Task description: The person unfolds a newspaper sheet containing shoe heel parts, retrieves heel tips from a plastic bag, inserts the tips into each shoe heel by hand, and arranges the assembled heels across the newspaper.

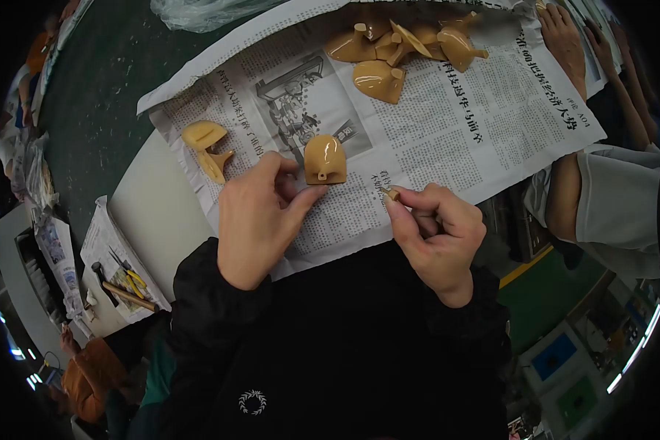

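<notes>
My left hand (260, 213) grips a glossy tan rounded piece (325, 159) by its lower left edge, over the newspaper (418, 139). A small hole or stub shows near the piece's flat lower edge. To the right, my right hand (444, 231) pinches a tiny brownish part (392, 193) between thumb and fingertips; the two hands are apart. Two tan pieces (205, 135) lie left of my left hand. Several similar glossy pieces (378, 81) are heaped at the top of the newspaper.
Pliers (134, 282) and a hammer (128, 295) lie on a paper at the lower left. Clear plastic (205, 13) rests at the top. Another person's hand (562, 40) is at the upper right, and a person in orange (93, 378) is at the lower left.
</notes>
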Available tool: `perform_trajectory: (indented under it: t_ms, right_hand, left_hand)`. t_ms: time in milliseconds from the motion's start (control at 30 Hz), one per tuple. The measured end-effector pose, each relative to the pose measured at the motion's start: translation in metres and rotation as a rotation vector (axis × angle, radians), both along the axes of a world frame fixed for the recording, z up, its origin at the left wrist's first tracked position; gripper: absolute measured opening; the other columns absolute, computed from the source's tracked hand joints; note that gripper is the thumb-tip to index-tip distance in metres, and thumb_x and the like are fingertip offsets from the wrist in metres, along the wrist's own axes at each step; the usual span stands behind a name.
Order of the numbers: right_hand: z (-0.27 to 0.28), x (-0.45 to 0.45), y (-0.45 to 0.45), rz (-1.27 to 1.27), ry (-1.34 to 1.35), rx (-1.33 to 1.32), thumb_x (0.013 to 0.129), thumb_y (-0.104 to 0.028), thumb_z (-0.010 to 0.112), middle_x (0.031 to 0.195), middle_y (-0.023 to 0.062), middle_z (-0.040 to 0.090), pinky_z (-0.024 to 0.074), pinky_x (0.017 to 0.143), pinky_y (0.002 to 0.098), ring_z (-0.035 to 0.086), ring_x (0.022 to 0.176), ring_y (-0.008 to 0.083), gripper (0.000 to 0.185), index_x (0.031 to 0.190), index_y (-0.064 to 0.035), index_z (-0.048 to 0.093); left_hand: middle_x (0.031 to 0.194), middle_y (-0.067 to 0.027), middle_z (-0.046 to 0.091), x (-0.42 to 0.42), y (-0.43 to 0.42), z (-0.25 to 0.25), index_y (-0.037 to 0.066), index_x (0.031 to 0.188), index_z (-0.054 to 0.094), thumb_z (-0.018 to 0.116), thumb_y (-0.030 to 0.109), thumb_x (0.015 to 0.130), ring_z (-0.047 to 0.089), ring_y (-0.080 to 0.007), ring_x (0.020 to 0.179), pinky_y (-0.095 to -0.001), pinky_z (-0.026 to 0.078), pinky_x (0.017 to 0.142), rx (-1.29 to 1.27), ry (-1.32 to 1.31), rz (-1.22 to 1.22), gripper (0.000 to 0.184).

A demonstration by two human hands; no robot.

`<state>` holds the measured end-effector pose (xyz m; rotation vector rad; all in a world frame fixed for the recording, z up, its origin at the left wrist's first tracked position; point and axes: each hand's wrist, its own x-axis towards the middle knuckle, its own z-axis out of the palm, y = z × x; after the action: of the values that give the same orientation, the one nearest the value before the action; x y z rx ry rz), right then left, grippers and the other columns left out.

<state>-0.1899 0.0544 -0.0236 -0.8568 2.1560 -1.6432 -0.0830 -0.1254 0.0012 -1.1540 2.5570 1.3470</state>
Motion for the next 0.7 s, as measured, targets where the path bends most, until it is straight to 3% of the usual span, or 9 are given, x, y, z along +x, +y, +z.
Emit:
perform_trajectory:
  t_ms: [33,67,133,233,267,333,367,433,700]
  right_hand:
    - [0.000,0.000,-0.001,0.008,0.051,0.007,0.075,0.003,0.077,0.053,-0.0026,0.044,0.0245,0.042,0.0210,0.031,0.044,0.0030,0.013,0.082,0.0014,0.066]
    - [0.001,-0.001,-0.002,0.016,0.048,0.015,0.075,0.003,0.077,0.053,-0.0026,0.044,0.0245,0.042,0.0210,0.031,0.044,0.0030,0.013,0.082,0.0014,0.066]
    - [0.002,0.000,-0.006,0.065,0.160,0.040,0.075,0.003,0.077,0.056,0.0010,0.050,0.0292,0.040,0.0221,0.038,0.042,0.0054,0.014,0.083,0.0008,0.066]
    - [0.003,0.005,-0.018,0.087,0.211,0.026,0.074,0.003,0.078,0.061,0.0042,0.056,0.0355,0.040,0.0233,0.049,0.043,0.0085,0.016,0.084,0.0005,0.065]
    - [0.002,0.005,-0.021,0.092,0.209,0.041,0.074,0.003,0.078,0.061,0.0042,0.056,0.0355,0.040,0.0233,0.049,0.043,0.0085,0.016,0.084,0.0005,0.065]
    - [-0.004,0.007,-0.026,0.102,0.254,0.024,0.073,0.006,0.078,0.053,-0.0017,0.041,0.0249,0.042,0.0219,0.032,0.044,0.0038,0.020,0.089,0.0025,0.066]
    - [-0.003,0.007,-0.027,0.108,0.258,0.038,0.073,0.006,0.078,0.053,-0.0017,0.041,0.0249,0.042,0.0219,0.032,0.044,0.0038,0.020,0.089,0.0025,0.066]
    - [-0.001,0.005,-0.031,0.124,0.250,0.074,0.074,0.004,0.078,0.064,0.0053,0.059,0.0385,0.041,0.0238,0.056,0.046,0.0117,0.018,0.085,0.0009,0.064]
    - [0.006,0.002,-0.040,0.183,0.315,0.178,0.073,0.004,0.077,0.062,0.0049,0.055,0.0385,0.040,0.0251,0.054,0.045,0.0125,0.019,0.087,0.0009,0.064]
  left_hand:
    - [0.074,-0.0070,0.062,0.000,0.001,0.004,-0.002,0.094,0.065,0.078,0.001,0.075,0.063,-0.0177,0.066,-0.0285,0.051,0.062,-0.150,-0.052,-0.077,0.023]
    - [0.074,-0.0070,0.062,-0.002,0.001,0.002,-0.002,0.094,0.065,0.078,0.001,0.075,0.063,-0.0177,0.066,-0.0285,0.051,0.062,-0.142,-0.055,-0.071,0.023]
    - [0.078,-0.0064,0.060,-0.008,-0.001,-0.008,0.000,0.096,0.068,0.079,-0.001,0.070,0.062,-0.0208,0.072,-0.0302,0.050,0.062,-0.225,0.371,-0.175,0.028]
    - [0.085,-0.0064,0.062,-0.005,-0.004,-0.034,0.001,0.094,0.070,0.078,-0.004,0.068,0.061,-0.0221,0.078,-0.0302,0.049,0.063,-0.117,0.485,-0.221,0.028]
    - [0.085,-0.0064,0.062,-0.006,-0.001,-0.037,0.001,0.094,0.070,0.078,-0.004,0.068,0.061,-0.0221,0.078,-0.0302,0.049,0.063,-0.103,0.485,-0.214,0.028]
    - [0.084,-0.0064,0.062,-0.008,0.005,-0.043,0.002,0.089,0.071,0.079,-0.005,0.066,0.061,-0.0226,0.075,-0.0305,0.049,0.063,-0.124,0.540,-0.154,0.025]
    - [0.084,-0.0064,0.062,-0.008,0.006,-0.045,0.002,0.089,0.071,0.079,-0.005,0.066,0.061,-0.0226,0.075,-0.0305,0.049,0.063,-0.111,0.546,-0.145,0.025]
    - [0.084,-0.0066,0.063,-0.008,0.005,-0.047,0.003,0.088,0.071,0.079,-0.005,0.065,0.060,-0.0218,0.075,-0.0303,0.049,0.062,-0.116,0.580,-0.150,0.025]
    - [0.083,-0.0034,0.064,-0.010,0.000,-0.050,0.005,0.087,0.072,0.081,-0.003,0.062,0.059,-0.0212,0.073,-0.0298,0.048,0.059,-0.137,0.620,-0.157,0.028]
